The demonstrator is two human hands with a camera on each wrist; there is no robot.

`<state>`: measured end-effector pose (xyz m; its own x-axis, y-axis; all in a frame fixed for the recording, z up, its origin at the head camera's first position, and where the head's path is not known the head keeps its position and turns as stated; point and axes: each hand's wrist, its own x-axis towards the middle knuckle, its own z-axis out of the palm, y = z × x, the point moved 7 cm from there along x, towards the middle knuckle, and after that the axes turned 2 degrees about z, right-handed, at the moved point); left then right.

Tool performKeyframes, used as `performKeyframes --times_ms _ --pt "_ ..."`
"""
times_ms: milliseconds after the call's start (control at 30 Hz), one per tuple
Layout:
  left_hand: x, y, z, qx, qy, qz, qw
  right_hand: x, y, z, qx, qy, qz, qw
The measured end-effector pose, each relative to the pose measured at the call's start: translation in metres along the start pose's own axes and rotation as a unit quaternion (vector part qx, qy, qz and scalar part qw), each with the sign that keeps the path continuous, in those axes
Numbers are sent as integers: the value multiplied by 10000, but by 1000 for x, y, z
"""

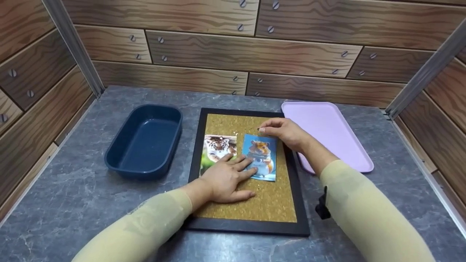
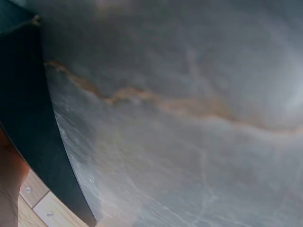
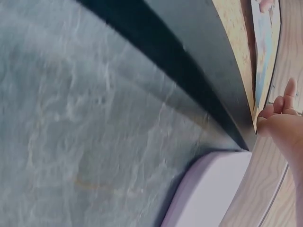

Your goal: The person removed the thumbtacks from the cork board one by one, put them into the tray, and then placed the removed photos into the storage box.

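A black-framed cork board (image 1: 273, 209) lies on the table, with a tiger picture (image 1: 219, 143) and a blue hamster picture (image 1: 269, 145) side by side on it. My left hand (image 1: 229, 178) is spread flat, its fingers reaching over the lower parts of both pictures. Just above the top edge of the hamster picture, my right hand (image 1: 287, 133) has thumb and index finger together around a small dark pin-like thing (image 1: 259, 129), mostly hidden by the fingertips. The right wrist view shows this hand (image 3: 281, 118) beyond the board's frame, at the far right.
Left of the board stands a deep blue rectangular bin (image 1: 143, 145). On the right lies a flat lilac tray (image 1: 324, 127), its near left part behind my right arm. Wood-patterned walls (image 1: 204, 47) enclose the grey marbled table (image 1: 91, 203) at the back and sides.
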<state>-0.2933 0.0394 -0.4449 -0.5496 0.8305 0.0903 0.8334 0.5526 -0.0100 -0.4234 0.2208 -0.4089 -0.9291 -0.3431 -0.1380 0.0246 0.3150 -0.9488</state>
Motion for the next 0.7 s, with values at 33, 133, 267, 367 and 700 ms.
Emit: performKeyframes --times_ms 33,133,267,367,700 --pt "0 0 1 -15 -14 -12 10000 -1 0 -3 31 8 9 10000" --pt "0 1 3 -47 -30 -37 10000 -5 0 -12 13 76 -7 10000" --pt "-1 0 1 -71 -13 -45 10000 -9 -1 -26 -141 184 -68 9997" --pt "-2 0 0 -64 4 -34 10000 -14 -2 -38 -173 262 -105 9995" --pt "-1 3 -2 44 124 60 9999 -36 3 -78 -86 453 -98 9989"
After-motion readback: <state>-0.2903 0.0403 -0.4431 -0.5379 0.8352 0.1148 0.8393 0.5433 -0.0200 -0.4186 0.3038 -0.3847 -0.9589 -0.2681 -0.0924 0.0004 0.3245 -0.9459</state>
